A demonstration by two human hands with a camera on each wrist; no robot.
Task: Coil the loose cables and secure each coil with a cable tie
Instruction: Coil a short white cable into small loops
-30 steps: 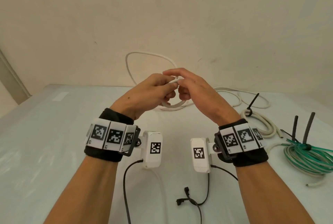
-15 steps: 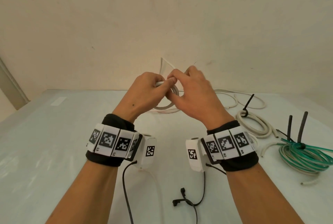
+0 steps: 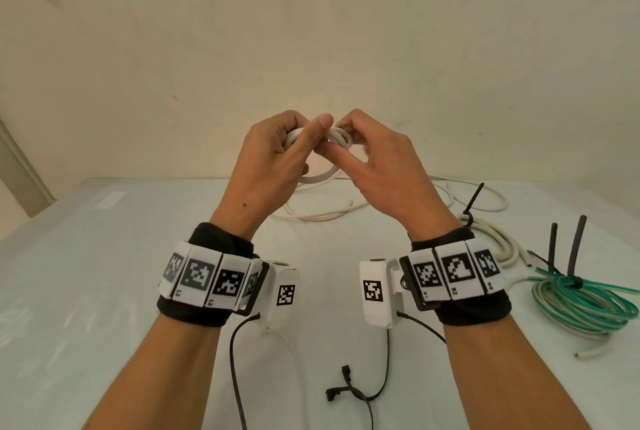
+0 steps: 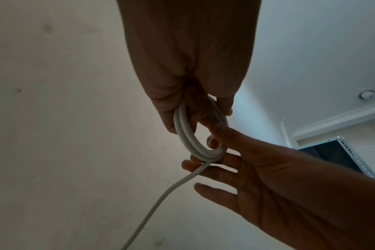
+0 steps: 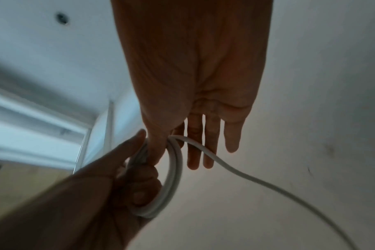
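Grip, left hand: the left hand [image 3: 273, 156] has its fingers curled through the small coil [image 4: 195, 135] of the white cable [image 3: 318, 211] and holds the loops together.
Grip, right hand: the right hand [image 3: 374, 166] pinches the cable at the top of the coil with thumb and first finger; the other fingers [image 5: 208, 148] are straight and loose.
Where the cable is: the coil is held in the air between both hands, above the table [image 3: 104, 291]. It has about two or three loops. The free part hangs down from the coil, and much loose cable lies on the table behind the hands.
Step in hand: I think it is laying one more loop onto the coil.
How to do it well: keep each new loop the same size as the others. Let the cable slide through the right hand so it does not twist. The left hand should hold all loops firmly, or they can spring open.
Already done: a tied white coil [image 3: 491, 242] and a tied green coil [image 3: 585, 301] lie on the right side of the table.
Not yet done: no tie is on this coil.
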